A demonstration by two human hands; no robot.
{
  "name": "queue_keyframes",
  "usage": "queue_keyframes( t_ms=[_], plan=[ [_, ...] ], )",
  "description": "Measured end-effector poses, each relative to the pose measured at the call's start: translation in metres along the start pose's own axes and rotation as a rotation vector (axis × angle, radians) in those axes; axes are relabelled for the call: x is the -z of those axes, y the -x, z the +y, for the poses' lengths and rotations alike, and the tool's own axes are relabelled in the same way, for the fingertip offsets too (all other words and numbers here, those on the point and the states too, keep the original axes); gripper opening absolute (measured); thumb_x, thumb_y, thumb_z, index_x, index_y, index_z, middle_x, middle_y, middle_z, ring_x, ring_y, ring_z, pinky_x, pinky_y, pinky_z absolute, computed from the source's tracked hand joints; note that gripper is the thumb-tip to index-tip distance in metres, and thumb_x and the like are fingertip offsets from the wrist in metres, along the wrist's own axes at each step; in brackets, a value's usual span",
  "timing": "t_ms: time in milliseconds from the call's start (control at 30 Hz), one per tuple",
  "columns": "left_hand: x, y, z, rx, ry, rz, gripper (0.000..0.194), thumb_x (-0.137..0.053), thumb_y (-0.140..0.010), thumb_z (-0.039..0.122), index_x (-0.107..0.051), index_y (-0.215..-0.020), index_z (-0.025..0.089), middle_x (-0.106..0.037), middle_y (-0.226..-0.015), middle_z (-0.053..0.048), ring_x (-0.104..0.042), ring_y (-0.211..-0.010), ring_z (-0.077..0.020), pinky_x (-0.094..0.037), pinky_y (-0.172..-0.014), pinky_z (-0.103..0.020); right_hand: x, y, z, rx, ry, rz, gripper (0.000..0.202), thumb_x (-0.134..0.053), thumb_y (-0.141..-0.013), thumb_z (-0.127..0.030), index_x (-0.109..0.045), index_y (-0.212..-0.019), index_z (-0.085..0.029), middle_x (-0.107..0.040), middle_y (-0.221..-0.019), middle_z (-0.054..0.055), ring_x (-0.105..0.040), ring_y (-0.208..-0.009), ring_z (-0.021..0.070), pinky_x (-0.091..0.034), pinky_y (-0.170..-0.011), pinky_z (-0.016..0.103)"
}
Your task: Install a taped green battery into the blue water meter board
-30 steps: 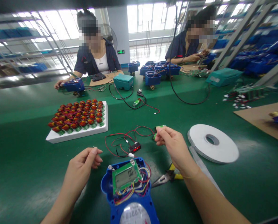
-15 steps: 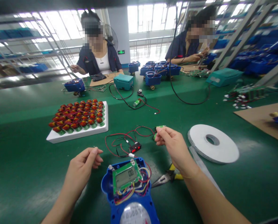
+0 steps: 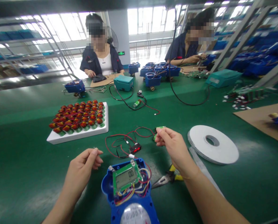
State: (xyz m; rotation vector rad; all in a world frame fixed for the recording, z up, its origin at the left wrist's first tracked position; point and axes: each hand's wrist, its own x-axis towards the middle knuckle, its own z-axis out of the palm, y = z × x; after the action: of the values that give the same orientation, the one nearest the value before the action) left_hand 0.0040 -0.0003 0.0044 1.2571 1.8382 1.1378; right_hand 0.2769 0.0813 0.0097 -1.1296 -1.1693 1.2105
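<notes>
Along the tabletop's (image 3: 24, 174) near edge, the blue housing (image 3: 107, 186) lies uncovered, its display board (image 3: 125, 179) wired, reading 0.0, seemingly unfastened. Beyond, the left hand (image 3: 84, 162) curls closed, showing nothing held; past a red-lit readout (image 3: 135, 148), the right hand (image 3: 171, 141) pinches a green part (image 3: 161, 127).

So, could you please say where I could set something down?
Bare bench lies left of the left hand, nearer than the white tray, and between the white reel and cardboard. It is crowded around the blue housing, with pliers and a red-lit display close by.
</notes>
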Motion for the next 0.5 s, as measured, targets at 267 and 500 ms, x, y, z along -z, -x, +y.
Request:
queue_keyframes(
  t_ms=[267,500],
  plan=[
    [-0.008,-0.007,-0.014,0.037,0.032,-0.045,0.054,-0.055,-0.075,0.068,-0.067,-0.078,0.016,-0.063,-0.063,-0.002,-0.058,-0.058,-0.0153,-0.048,-0.053,-0.024,-0.001,0.001,0.002,0.028,0.017,0.012,0.046,-0.07,-0.076,-0.058,-0.06,-0.065,-0.014,-0.06,-0.06,0.002,-0.053,-0.051,0.0107,-0.043,-0.05,0.018],
    [-0.017,-0.023,-0.033,0.085,0.06,-0.083,0.058,-0.052,-0.071,0.07,-0.066,-0.079,0.015,-0.062,-0.063,-0.004,-0.057,-0.057,-0.0165,-0.044,-0.046,-0.024,-0.004,-0.004,0.001,0.173,0.059,0.097,0.046,-0.068,-0.079,-0.057,-0.059,-0.063,-0.015,-0.058,-0.058,0.002,-0.052,-0.051,0.0114,-0.043,-0.05,0.019]
  ],
)
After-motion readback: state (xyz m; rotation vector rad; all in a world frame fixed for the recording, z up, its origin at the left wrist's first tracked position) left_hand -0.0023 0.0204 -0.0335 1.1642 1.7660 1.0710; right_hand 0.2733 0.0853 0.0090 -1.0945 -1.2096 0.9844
